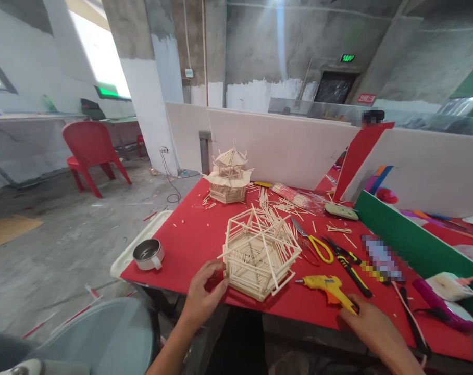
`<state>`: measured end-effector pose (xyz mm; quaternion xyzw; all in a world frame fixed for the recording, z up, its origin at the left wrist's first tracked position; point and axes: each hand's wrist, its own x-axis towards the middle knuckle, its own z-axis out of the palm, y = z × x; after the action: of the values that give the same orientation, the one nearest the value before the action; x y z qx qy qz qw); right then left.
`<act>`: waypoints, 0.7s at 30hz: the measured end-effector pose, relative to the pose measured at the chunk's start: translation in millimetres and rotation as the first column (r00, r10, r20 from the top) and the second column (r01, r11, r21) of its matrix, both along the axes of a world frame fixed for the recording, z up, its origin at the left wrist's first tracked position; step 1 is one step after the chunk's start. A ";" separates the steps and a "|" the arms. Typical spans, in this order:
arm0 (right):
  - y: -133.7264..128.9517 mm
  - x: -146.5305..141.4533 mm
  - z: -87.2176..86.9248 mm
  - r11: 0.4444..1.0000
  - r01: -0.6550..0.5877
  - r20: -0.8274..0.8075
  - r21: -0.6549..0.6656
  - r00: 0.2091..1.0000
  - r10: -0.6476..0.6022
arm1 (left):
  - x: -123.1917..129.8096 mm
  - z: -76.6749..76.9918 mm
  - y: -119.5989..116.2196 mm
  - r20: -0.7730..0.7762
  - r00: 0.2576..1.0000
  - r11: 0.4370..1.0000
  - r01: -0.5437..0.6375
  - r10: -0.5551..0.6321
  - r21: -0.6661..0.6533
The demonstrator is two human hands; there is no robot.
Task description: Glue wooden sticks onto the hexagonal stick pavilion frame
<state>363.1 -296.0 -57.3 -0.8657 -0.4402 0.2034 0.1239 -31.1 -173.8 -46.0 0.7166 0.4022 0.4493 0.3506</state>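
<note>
A hexagonal frame of thin wooden sticks (pixel 260 278) rests near the front edge of the red table, with a floor of nested sticks and bars across its top. At its left corner, my left hand (pixel 206 289) has thumb and fingers closed on the edge. My right hand (pixel 371 320) grips the handle end of a yellow glue gun (pixel 323 284), whose nozzle points left towards the frame. Behind the frame, a finished-looking small stick pavilion (pixel 228 179) with tiered roofs stands upright. Loose sticks (pixel 273 208) lie scattered between the two models.
Yellow-handled scissors (pixel 320 249) and black-and-yellow pliers (pixel 349 271) lie right of the frame. A metal cup (pixel 148 255) stands at the table's left edge. A green board (pixel 408 245) borders the right side. A grey round stool (pixel 99 338) is at lower left.
</note>
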 end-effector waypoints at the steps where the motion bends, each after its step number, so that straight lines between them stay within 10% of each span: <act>1: -1.1 1.7 -0.6 0.999 0.038 -0.041 0.026 0.998 -0.037 | -1.0 -0.6 0.3 0.005 1.000 1.000 0.024 -0.024 -0.011; 6: -19.7 -6.8 -3.6 0.867 0.386 -0.397 0.315 0.883 -0.249 | -2.0 -5.2 3.4 0.020 0.999 0.998 0.046 -0.045 -0.046; 12: -47.1 -29.4 20.1 0.637 0.639 -0.802 0.431 0.595 -0.055 | 23.0 -9.6 -6.0 0.007 0.997 0.997 0.071 -0.071 -0.025; 16: -57.5 -45.4 54.5 0.628 0.525 -0.681 0.575 0.732 0.011 | 50.9 -16.5 -21.3 0.001 1.000 1.000 -0.018 0.018 0.026; 21: -47.2 -83.4 104.1 0.698 0.182 -0.116 0.692 0.983 -0.142 | 82.9 -21.6 -31.0 -0.025 0.995 0.992 -0.096 0.098 0.082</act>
<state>279.7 -343.2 46.8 -0.7839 -0.4030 0.0330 0.4712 51.8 -204.8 -67.6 0.7161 0.4231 0.4715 0.2931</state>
